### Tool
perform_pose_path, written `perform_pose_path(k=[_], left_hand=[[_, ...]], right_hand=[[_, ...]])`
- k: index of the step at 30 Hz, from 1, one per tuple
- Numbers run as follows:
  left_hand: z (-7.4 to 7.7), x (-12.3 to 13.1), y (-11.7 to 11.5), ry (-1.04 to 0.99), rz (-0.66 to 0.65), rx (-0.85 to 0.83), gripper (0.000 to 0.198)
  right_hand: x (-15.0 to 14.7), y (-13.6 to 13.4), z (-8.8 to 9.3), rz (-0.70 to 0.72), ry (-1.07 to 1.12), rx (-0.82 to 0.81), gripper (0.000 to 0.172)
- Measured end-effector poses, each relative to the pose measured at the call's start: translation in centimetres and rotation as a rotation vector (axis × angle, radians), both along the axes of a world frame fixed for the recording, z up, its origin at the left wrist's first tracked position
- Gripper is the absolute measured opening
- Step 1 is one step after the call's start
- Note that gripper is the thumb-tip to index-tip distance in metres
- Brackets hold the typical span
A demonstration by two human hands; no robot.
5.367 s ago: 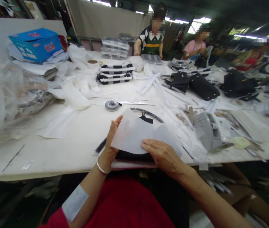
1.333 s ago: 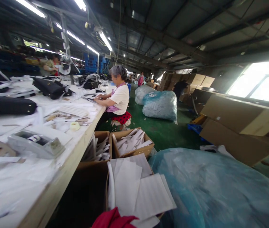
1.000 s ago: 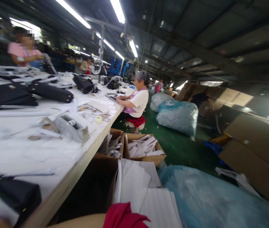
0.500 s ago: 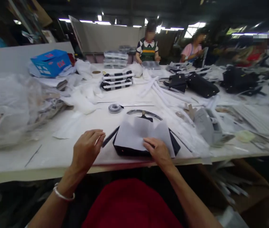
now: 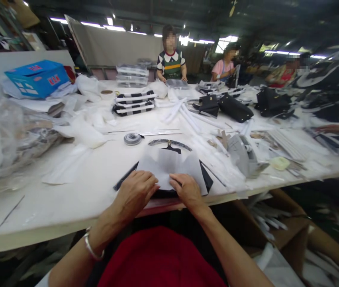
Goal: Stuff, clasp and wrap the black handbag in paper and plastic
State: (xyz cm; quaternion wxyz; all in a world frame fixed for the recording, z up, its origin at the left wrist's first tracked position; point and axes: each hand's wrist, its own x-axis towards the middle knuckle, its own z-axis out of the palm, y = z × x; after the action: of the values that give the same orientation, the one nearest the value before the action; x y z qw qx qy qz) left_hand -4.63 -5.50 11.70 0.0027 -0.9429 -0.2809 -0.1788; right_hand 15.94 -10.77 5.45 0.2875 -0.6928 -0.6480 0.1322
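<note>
Head view, black handbag: lies on the white-covered table (image 5: 97,167) at its near edge, just beyond and under the fingers; the black handbag (image 5: 207,179) shows mainly at its right corner and along the near side.
White packing sheet: the white packing sheet (image 5: 169,161) is spread over the bag, creased near the middle.
Bag's long axis: runs left to right, roughly along the table edge, across the line of the forearms; neither hand is clearly nearer.
Left hand: the left hand (image 5: 139,185) is palm down on the sheet's left part, fingers together and loosely bent; whether it pinches anything, I cannot tell.
Right hand: the right hand (image 5: 187,189) touches the sheet right of its middle, fingers curled, thumb close to the forefinger; a grip cannot be confirmed.
Wrapped handle: the wrapped handle (image 5: 185,145) arches on the far side, away from both hands.
Coiled strip: the coiled grey strip (image 5: 132,138) lies beyond the left hand.
</note>
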Motion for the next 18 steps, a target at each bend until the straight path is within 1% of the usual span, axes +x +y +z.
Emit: perform_pose_path(k=[2,4,6,10,12,15,18], left_hand=[[-0.2,1.9,0.2,0.108,-0.007,-0.097,0.016],[-0.6,3.5,0.8,0.197,0.009,-0.204,0.02],[-1.1,4.5,1.6,0.21,0.019,-0.28,0.02],[-2.0,4.9,2.8,0.14,0.005,-0.323,0.015],[-2.7,4.8,2.9,0.1,0.013,-0.331,0.013],[-4.1,4.4,2.5,0.002,0.024,-0.335,0.012],[-5.7,4.2,2.3,-0.135,-0.026,-0.305,0.013]], right_hand=[[0.0,0.0,0.2,0.007,-0.032,-0.013,0.026],[0.1,0.1,0.8,0.027,-0.075,-0.054,0.027],[0.3,0.2,1.8,0.055,-0.121,-0.113,0.028],[1.0,0.8,4.2,0.067,-0.18,-0.249,0.034],[1.4,1.2,5.1,0.083,-0.182,-0.308,0.032],[2.0,1.9,5.8,0.131,-0.163,-0.349,0.026],[2.5,2.3,5.8,0.154,-0.155,-0.36,0.026]])
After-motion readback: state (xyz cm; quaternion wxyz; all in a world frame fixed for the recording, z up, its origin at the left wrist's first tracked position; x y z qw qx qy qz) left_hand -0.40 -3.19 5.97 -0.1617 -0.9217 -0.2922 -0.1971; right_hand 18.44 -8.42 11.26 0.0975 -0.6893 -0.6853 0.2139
